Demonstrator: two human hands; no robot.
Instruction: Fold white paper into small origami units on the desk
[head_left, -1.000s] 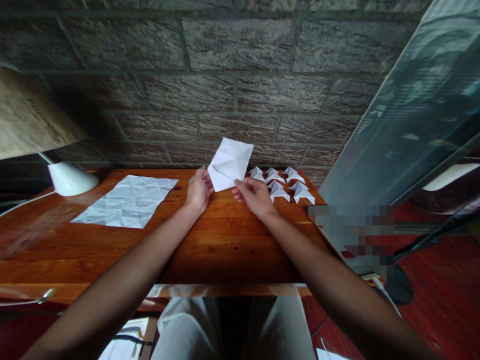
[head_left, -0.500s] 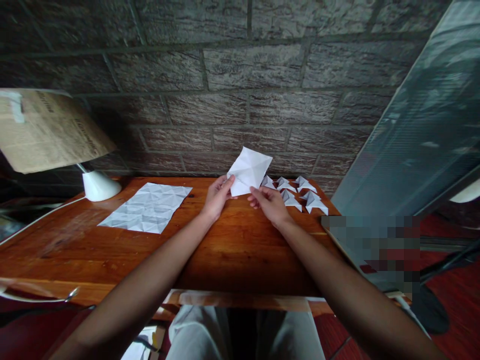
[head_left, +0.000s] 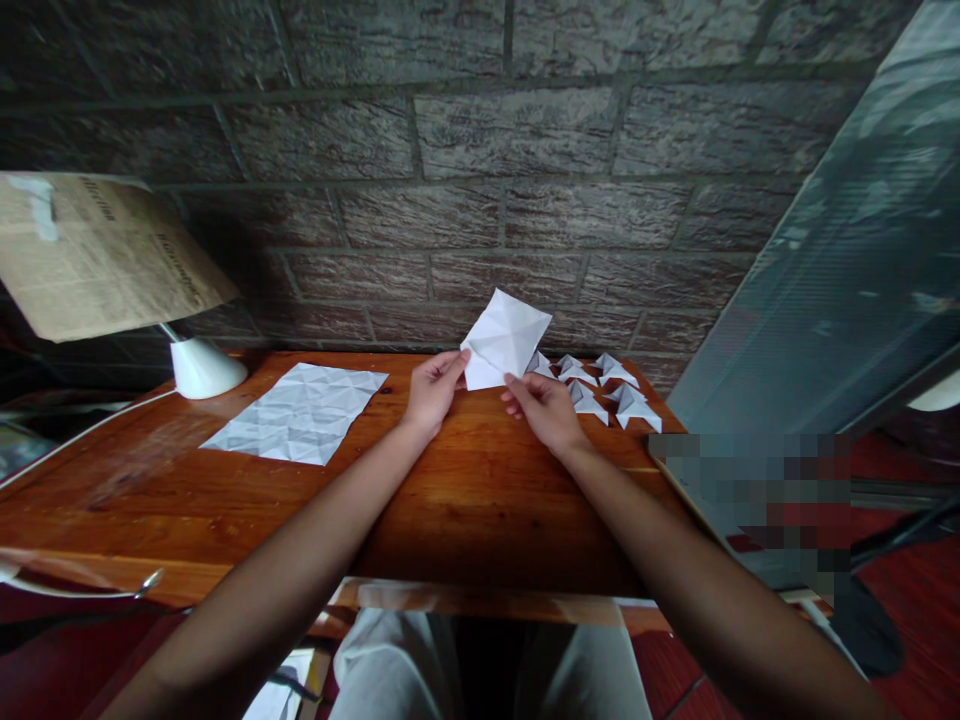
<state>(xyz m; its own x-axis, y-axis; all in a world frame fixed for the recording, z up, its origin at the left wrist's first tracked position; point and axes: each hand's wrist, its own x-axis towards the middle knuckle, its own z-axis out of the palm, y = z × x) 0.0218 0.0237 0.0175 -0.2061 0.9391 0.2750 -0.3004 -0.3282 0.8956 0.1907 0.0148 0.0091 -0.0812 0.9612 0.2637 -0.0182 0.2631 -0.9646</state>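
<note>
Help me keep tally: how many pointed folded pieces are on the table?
5, on the right: back left piece, back middle piece, back right piece, front left piece, front right piece. The right hand partly covers the first; more may be hidden.

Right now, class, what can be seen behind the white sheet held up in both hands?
Beyond the upper edges of the sheet, the brick wall shows; a folded paper piece peeks out past the sheet's lower right edge. Whatever lies directly behind is covered.
</note>
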